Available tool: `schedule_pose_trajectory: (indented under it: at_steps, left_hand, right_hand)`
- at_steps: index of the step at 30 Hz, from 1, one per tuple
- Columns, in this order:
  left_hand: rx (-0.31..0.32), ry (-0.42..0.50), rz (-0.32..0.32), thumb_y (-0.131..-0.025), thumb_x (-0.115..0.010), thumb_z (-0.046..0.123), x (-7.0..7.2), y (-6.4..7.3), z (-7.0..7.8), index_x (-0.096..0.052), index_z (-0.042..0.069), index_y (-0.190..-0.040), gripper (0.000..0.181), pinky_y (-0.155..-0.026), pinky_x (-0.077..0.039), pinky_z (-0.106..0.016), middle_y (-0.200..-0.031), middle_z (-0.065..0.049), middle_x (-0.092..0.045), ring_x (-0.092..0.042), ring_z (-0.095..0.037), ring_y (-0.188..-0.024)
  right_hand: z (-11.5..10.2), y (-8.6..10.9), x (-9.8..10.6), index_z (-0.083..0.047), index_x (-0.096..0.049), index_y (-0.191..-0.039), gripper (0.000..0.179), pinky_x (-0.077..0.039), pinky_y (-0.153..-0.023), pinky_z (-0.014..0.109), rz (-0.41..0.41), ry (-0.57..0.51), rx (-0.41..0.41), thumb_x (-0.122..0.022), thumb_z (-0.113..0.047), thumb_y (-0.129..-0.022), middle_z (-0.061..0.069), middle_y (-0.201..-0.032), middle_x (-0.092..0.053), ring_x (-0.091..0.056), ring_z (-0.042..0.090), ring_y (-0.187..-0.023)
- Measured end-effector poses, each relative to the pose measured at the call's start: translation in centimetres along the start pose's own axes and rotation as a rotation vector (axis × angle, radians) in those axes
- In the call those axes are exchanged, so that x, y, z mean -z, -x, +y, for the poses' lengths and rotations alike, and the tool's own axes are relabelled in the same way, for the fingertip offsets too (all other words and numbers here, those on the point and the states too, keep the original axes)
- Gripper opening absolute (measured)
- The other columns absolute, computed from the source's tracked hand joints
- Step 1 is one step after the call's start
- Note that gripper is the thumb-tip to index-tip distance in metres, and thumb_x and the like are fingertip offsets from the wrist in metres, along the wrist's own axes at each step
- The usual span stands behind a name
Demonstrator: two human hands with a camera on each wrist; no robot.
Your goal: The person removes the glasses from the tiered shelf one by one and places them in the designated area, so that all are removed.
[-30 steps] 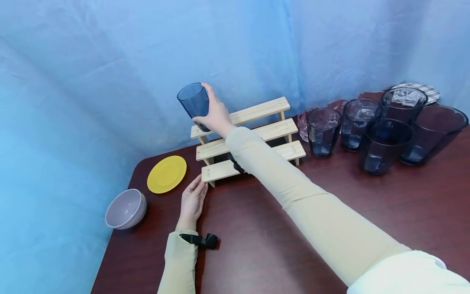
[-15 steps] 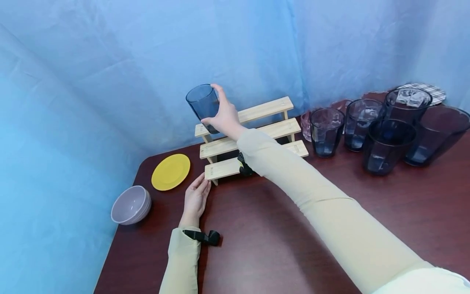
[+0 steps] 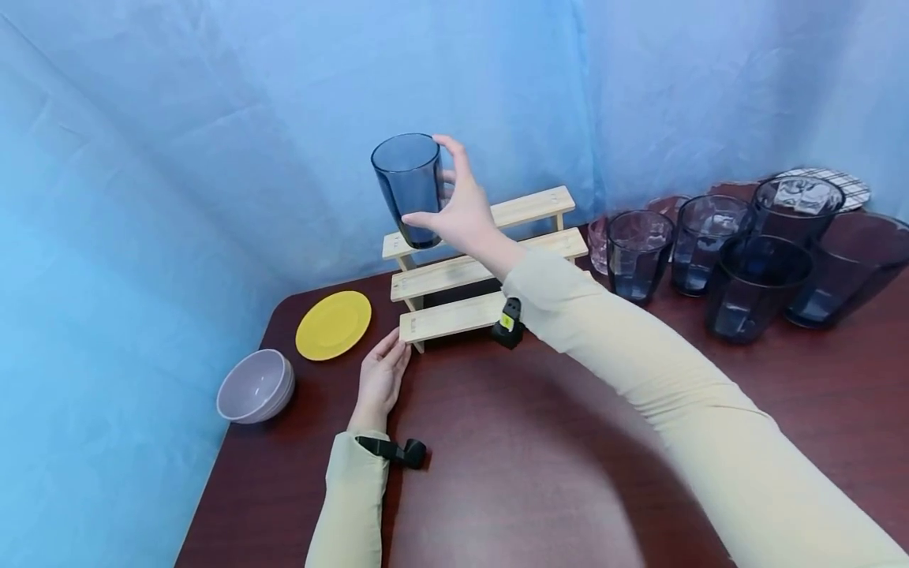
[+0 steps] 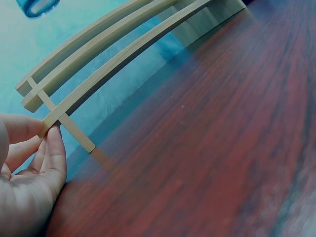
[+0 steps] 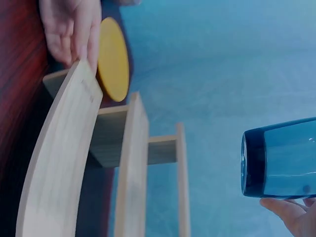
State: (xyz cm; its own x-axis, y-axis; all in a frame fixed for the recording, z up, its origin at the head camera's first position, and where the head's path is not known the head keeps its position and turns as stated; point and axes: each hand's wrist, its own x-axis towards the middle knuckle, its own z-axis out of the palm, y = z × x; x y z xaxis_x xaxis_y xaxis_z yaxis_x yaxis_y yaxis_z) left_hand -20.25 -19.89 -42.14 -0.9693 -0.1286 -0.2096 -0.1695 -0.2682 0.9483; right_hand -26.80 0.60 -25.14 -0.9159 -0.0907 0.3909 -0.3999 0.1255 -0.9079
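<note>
My right hand grips a blue glass tumbler by its side, thumb low on the wall and a finger up at the rim. The tumbler is nearly upright, and in the right wrist view its base is clear of the top shelf. Below stands a three-tier wooden step rack, its left end under the tumbler. At the front left corner of the lowest step, my left hand pinches the board; the left wrist view shows thumb and fingertips on either side of it.
On the right of the dark red table stand several dark tumblers and a pinkish glass. Behind them lies a checked round item. A yellow plate and mauve bowls are at the left. A blue curtain hangs behind.
My right hand has raised the tumbler and carried it slightly to the right above the rack. My left hand stays at the rack's corner. The head view has shifted a little.
</note>
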Motion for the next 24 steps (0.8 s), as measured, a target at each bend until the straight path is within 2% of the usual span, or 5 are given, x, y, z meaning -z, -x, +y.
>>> schedule_pose_trajectory:
  at_steps: [4,10,19,24]
  left_hand:
    - [-0.004,-0.011,-0.006,-0.098,-0.047,0.001,-0.4,-0.1,0.2,-0.041,-0.001,-0.141,0.044,-0.087,-0.049,-0.014,-0.146,-0.016,-0.041,-0.057,-0.006,-0.105]
    - [-0.008,0.01,-0.003,-0.097,-0.047,0.0,-1.0,-0.1,0.2,-0.042,-0.002,-0.14,0.044,-0.084,-0.05,-0.013,-0.145,-0.017,-0.042,-0.058,-0.005,-0.1]
    - [-0.018,0.004,-0.004,-0.097,-0.048,0.001,-1.3,-0.5,-0.1,-0.042,-0.002,-0.14,0.043,-0.085,-0.05,-0.014,-0.144,-0.017,-0.043,-0.056,-0.008,-0.105]
    - [-0.015,0.014,-0.014,-0.097,-0.047,-0.001,-1.6,-0.6,-0.1,-0.041,-0.004,-0.14,0.044,-0.084,-0.05,-0.014,-0.144,-0.019,-0.041,-0.058,-0.004,-0.097]
  right_hand:
    - [-0.9,1.4,1.7,-0.032,-0.019,-0.146,0.095,-0.052,-0.089,0.042,-0.004,-0.033,0.046,-0.08,-0.014,-0.075,0.011,-0.137,-0.05,-0.055,0.027,-0.117]
    - [-1.2,4.1,4.0,-0.029,-0.022,-0.145,0.097,-0.052,-0.089,0.044,-0.026,-0.119,0.07,-0.081,-0.005,-0.072,0.014,-0.132,-0.053,-0.056,0.027,-0.116]
    - [-0.3,8.3,7.5,-0.024,-0.021,-0.147,0.099,-0.054,-0.084,0.046,-0.062,-0.045,0.056,-0.079,0.002,-0.071,0.019,-0.128,-0.054,-0.056,0.031,-0.115]
    - [0.6,10.0,9.0,-0.021,-0.022,-0.146,0.1,-0.056,-0.083,0.036,-0.087,0.01,0.041,-0.08,0.005,-0.069,0.018,-0.128,-0.054,-0.055,0.03,-0.117]
